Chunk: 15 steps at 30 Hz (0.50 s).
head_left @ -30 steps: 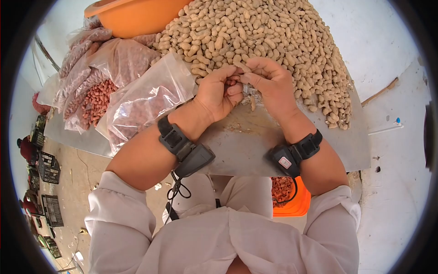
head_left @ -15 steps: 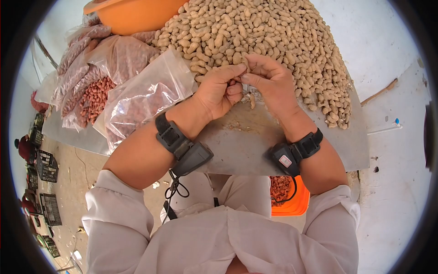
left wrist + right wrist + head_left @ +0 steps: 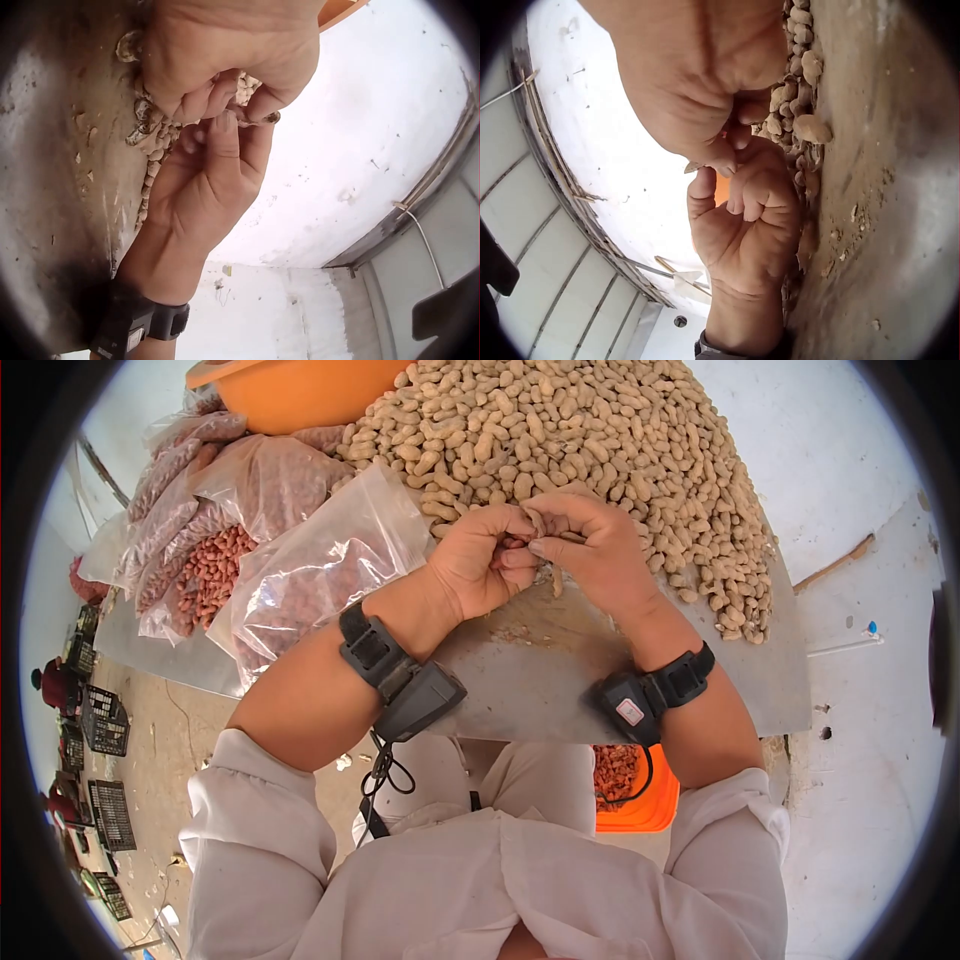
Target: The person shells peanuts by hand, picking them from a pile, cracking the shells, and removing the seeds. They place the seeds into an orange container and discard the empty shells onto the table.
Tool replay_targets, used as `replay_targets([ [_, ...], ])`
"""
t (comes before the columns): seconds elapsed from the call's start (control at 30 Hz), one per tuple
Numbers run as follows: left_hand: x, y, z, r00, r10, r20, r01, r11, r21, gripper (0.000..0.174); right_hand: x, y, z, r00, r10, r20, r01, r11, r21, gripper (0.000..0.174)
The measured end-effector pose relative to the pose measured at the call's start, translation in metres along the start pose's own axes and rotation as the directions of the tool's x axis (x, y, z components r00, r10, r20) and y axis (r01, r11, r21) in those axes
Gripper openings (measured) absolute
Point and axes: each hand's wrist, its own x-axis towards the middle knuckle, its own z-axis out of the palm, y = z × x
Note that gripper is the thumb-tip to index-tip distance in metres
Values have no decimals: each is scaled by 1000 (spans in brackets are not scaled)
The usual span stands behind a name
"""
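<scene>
Over the near edge of a heap of unshelled peanuts [image 3: 590, 430], my two hands meet at the fingertips. My right hand [image 3: 600, 550] pinches a peanut shell [image 3: 537, 520] between thumb and fingers. A bit of that shell [image 3: 693, 167] sticks out past the fingertips in the right wrist view. My left hand [image 3: 480, 560] has its fingers curled around reddish peanut kernels [image 3: 513, 544], mostly hidden by the fingers, and its thumb comes close to the shell. Below the fingertips, a loose shell piece [image 3: 557, 582] shows near the metal tabletop [image 3: 520, 690].
Clear bags of red kernels [image 3: 270, 490] lie on the left, with a partly filled plastic bag [image 3: 330, 570] beside my left forearm. An orange basin [image 3: 310, 395] stands behind them. Under the table edge is an orange tub [image 3: 650, 815] with reddish contents. Shell crumbs [image 3: 515, 632] dot the tabletop.
The left thumb has drawn back from the right fingertips and bent. The shell and the right fingers have shifted slightly toward the body. The forearms have barely moved.
</scene>
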Motion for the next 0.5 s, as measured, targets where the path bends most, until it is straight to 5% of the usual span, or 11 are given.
replay_targets([
  [0.27, -2, -1, 4, 999, 16, 45, -17, 1000, 26, 7, 0, -3, -6, 971, 216, 102, -234, 946, 226, 19],
  [0.5, 0, 1, 1, 998, -3, 64, 6, 998, -54, 12, 1, -6, -9, 958, 272, 93, -288, 904, 317, 18],
])
